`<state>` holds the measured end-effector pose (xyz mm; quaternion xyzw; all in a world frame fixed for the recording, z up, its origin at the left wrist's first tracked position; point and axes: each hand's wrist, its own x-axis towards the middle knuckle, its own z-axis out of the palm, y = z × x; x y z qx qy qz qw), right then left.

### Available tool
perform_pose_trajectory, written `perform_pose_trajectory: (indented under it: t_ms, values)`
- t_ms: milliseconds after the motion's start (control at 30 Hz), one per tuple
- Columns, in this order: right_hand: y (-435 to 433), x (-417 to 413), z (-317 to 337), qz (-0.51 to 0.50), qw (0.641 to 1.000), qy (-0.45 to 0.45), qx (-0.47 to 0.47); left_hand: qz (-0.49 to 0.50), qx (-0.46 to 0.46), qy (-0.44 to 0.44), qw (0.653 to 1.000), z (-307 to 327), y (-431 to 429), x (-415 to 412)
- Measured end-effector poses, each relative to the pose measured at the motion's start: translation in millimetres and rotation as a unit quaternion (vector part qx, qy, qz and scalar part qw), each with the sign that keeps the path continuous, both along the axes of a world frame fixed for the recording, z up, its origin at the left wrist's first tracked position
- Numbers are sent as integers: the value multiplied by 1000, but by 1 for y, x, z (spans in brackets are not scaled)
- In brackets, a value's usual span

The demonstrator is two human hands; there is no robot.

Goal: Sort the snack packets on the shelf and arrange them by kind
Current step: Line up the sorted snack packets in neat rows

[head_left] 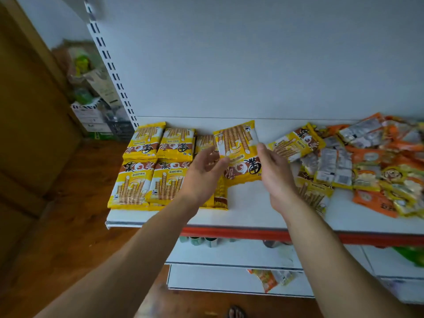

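Head view, looking down at a white shelf (252, 203) with a red strip (229, 232) along its front edge.

One yellow packet (238, 152) of wafer rolls was up off the shelf board, tilted, face to the camera, between both hands. It hung just right of the sorted side.

Left hand (204, 173): thumb on the packet's left edge in a pinch, the other fingers loosely spread behind it.

Right hand (275, 173): back of the hand to the camera, thumb tip at the packet's right edge. The fingers were hidden behind the wrapper, so it read as a grip from that side. Some blur there.

An edge hold from both sides probably served to square the packet before setting it down.

Block of yellow packets (151, 166) at the shelf's left end: flat, two rows, edges touching, all one kind. A third column beside it looked only part built. The left hand covered most of it.

Heap (371, 166) at the right end: orange and yellow packets mixed and overlapping, some face down with their printed backs showing. It lay well apart from the block, with bare board between. That gap likely kept sorted from unsorted.

Judgement: sorting of the yellow kind was under way, and much of the heap was not yet done. The held packet seemed bound for the part-built column.

A stray packet (268, 278) lay on a lower shelf (206, 278).
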<state>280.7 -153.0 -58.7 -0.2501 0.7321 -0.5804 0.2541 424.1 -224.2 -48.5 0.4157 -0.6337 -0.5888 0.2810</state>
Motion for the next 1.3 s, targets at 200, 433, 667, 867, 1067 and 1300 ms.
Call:
perform_pose_trajectory:
  t_ms: [200, 433, 667, 867, 1067, 1300]
  values:
    - [-10, 30, -19, 22, 997, 71, 36, -14, -204, -183, 962, -5, -23, 39]
    - [-16, 46, -38, 15, 987, 92, 131, -67, -411, -332, 847, -34, -46, 95]
    - [-13, 59, -42, 23, 973, 119, 194, -59, -417, -317, 850, -44, -51, 98]
    - [-22, 69, -34, 45, 954, 160, 248, -68, -423, -305, 851, -44, -54, 102]
    - [-21, 65, -26, 65, 944, 170, 276, -81, -431, -312, 843, -36, -57, 99]
    - [4, 16, -9, 61, 901, 292, 316, -107, -448, -291, 839, -5, -45, 50]
